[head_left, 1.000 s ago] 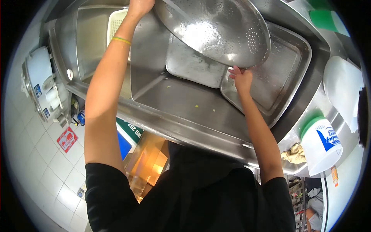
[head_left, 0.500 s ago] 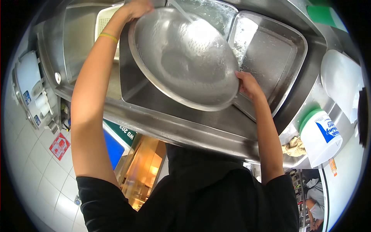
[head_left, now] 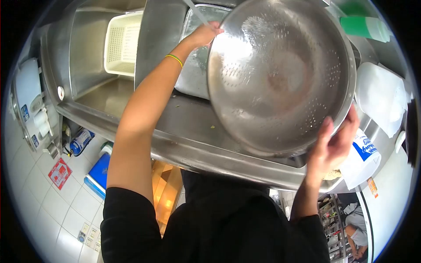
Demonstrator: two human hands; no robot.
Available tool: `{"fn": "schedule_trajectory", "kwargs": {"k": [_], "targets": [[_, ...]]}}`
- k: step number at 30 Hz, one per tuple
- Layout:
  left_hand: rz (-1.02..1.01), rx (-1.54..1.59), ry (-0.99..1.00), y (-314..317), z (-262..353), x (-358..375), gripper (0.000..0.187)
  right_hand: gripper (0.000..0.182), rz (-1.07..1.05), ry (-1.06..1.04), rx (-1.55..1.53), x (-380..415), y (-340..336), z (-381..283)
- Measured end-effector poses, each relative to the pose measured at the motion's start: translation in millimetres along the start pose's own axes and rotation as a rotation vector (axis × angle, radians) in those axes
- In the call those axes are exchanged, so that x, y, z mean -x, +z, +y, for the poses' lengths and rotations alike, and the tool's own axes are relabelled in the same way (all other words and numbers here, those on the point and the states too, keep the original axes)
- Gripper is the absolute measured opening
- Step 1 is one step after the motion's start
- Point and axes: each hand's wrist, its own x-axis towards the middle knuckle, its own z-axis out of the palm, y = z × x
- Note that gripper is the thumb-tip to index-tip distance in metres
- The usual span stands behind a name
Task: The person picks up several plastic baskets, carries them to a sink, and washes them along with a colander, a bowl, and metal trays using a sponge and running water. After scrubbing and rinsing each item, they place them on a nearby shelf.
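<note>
A large round stainless steel colander (head_left: 280,83) is raised over the right part of the metal sink, tilted so that its wet inside and small holes face me. My left hand (head_left: 206,35) is closed on its left rim, next to a thin stream of water or a spout. Round the lower right rim curl the thumb and fingers of my right hand (head_left: 334,147). Partly behind the colander, a metal tray (head_left: 192,81) with water lies in the sink. The tray on the right side is mostly hidden.
A cream plastic basket (head_left: 108,55) stands in the left sink basin. Along the right side are a green-and-white bottle (head_left: 362,28), a white translucent container (head_left: 379,94) and a white tub with blue lettering (head_left: 366,158). Another person (head_left: 357,223) shows at lower right.
The colander has moved right and toward me and turned more face-on. Both hands went with it, the left leaving the far left side. The cream basket is now fully uncovered.
</note>
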Motion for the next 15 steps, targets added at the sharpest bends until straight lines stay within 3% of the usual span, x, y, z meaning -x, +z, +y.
{"fn": "schedule_trajectory", "kwargs": {"k": [1, 2, 4, 6, 8, 10, 11, 12, 13, 14, 15], "targets": [[0.126, -0.009, 0.145, -1.4, 5.9, -2.6, 0.024, 0.026, 0.028, -0.008, -0.017, 13.4, 3.4, 2.0], [0.254, -0.018, 0.291, -3.9, 10.6, -4.4, 0.023, 0.024, 0.044, 0.113, -0.115, 25.8, 10.5, -1.7], [0.364, 0.016, 0.547, -40.4, -0.8, -18.3, 0.019, 0.022, -0.105, 0.048, 0.128, 46.0, 20.1, 29.7], [0.585, -0.165, 0.404, -64.7, 11.0, 22.2, 0.029, 0.023, -0.131, 0.178, 0.126, 51.3, 50.2, 55.3], [0.399, -0.443, 0.432, -99.1, 26.0, 61.4, 0.031, 0.031, -0.173, 0.412, -0.048, 54.3, 90.7, 88.8], [0.537, -0.621, 0.566, -125.5, 19.2, 77.9, 0.046, 0.04, -0.423, 0.534, -0.077, 48.3, 123.8, 105.3], [0.535, -0.625, 0.562, -123.8, 27.8, 93.9, 0.046, 0.034, -0.506, 0.684, -0.292, 53.9, 148.4, 125.2], [0.494, -0.494, 0.432, -118.7, 42.9, 120.5, 0.032, 0.029, -0.587, 0.832, -0.509, 62.1, 164.6, 138.1], [0.453, -0.361, 0.302, -116.3, 57.2, 143.6, 0.018, 0.029, -0.592, 0.835, -0.51, 63.3, 164.5, 133.8], [0.454, -0.363, 0.295, -119.6, 69.2, 160.4, 0.018, 0.029, -0.722, 0.873, -0.512, 61.1, 162.4, 125.3], [0.346, -0.277, 0.111, -123.3, 81.0, 174.7, 0.021, 0.028, -0.851, 0.908, -0.512, 57.5, 159.4, 118.1]]}}
